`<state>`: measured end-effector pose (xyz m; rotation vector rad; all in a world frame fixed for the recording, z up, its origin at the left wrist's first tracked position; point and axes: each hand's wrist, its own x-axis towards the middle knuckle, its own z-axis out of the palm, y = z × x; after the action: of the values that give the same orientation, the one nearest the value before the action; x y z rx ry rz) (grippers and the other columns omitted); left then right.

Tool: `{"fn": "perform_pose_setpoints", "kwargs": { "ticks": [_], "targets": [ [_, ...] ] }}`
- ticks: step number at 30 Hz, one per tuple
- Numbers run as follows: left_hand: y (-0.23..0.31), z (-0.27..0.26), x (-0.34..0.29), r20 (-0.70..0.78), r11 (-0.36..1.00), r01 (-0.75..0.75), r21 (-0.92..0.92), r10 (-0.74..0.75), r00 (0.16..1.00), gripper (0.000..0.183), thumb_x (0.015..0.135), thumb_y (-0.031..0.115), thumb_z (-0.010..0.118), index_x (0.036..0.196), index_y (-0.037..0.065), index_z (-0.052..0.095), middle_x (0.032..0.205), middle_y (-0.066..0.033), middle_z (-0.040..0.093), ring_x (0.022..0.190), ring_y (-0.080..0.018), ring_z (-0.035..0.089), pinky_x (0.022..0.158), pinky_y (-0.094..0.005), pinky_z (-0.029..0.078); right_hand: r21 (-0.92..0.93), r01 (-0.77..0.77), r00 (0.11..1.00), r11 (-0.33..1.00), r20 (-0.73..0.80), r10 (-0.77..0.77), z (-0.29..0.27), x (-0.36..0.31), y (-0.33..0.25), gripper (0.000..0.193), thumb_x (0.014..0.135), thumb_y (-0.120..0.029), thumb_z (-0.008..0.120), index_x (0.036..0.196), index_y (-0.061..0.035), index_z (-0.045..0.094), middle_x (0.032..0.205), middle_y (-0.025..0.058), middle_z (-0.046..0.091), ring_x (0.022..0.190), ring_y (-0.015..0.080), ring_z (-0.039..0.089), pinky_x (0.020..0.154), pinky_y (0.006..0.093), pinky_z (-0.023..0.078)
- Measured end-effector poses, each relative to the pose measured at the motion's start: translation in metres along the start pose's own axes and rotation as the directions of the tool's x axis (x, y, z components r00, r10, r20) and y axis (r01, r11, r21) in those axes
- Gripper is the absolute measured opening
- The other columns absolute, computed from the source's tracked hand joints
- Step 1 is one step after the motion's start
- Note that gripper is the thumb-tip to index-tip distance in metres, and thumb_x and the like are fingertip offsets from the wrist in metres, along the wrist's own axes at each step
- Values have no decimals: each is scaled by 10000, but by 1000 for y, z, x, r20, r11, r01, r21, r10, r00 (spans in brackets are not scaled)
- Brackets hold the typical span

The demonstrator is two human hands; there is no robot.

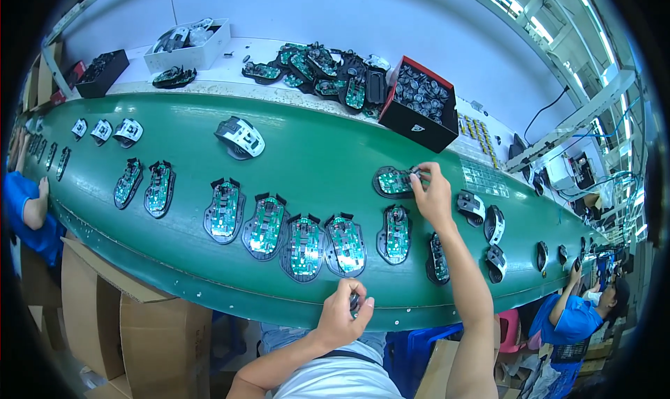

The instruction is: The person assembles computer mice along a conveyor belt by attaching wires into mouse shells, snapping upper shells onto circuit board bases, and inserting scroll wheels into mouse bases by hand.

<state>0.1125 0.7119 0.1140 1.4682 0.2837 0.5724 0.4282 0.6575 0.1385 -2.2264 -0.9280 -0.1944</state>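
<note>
My right hand reaches over the green belt, fingers pinched on the right end of a computer mouse base with a green circuit board. Whether a small part is also between these fingertips, I cannot tell. Close to the belt's near edge, my left hand is curled around a small dark part, mostly hidden by the fingers. Several more open mouse bases lie in a row between my hands and leftward, among them one mouse base just beyond my left hand and another below the held one.
White-and-black mouse shells lie on the belt. Behind it, a shelf carries a black-and-red box of small wheel-like parts, piled mouse bases and a white box. Cardboard boxes stand at left. Co-workers in blue sit at both sides.
</note>
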Motion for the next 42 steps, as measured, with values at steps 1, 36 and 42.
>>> {"fn": "perform_pose_setpoints", "kwargs": {
  "ticks": [1, 36, 42],
  "targets": [
    [-1, 0, -1, 11, 1000, -15, 18, 15, 1000, 222, 924, 117, 666, 1020, 22, 490, 762, -71, 561, 613, -138, 552, 561, -298, 452, 41, 76, 997, 996, 13, -77, 6, 1, -2, 289, 914, -114, 690, 1156, -10, 571, 1054, 208, 711, 997, 378, 709, 845, 436, 558],
    [2, -24, -5, 15, 994, -8, -109, 10, 1000, 162, 936, 70, 645, 987, 24, 499, 740, -52, 564, 597, -102, 538, 541, -280, 438, 97, 213, 955, 972, 190, -228, 64, 33, -91, 267, 823, -85, 786, 1055, 19, 702, 989, 178, 737, 889, 294, 733, 811, 369, 578],
    [-1, -26, -6, 70, 992, 39, -120, -31, 997, 187, 933, 49, 652, 1011, 19, 485, 832, -62, 609, 667, -76, 529, 595, -254, 441, 127, 194, 975, 973, 83, -205, 68, 22, -80, 229, 817, -34, 775, 1027, 21, 702, 1014, 165, 744, 893, 279, 738, 805, 351, 588]
  ]
}}
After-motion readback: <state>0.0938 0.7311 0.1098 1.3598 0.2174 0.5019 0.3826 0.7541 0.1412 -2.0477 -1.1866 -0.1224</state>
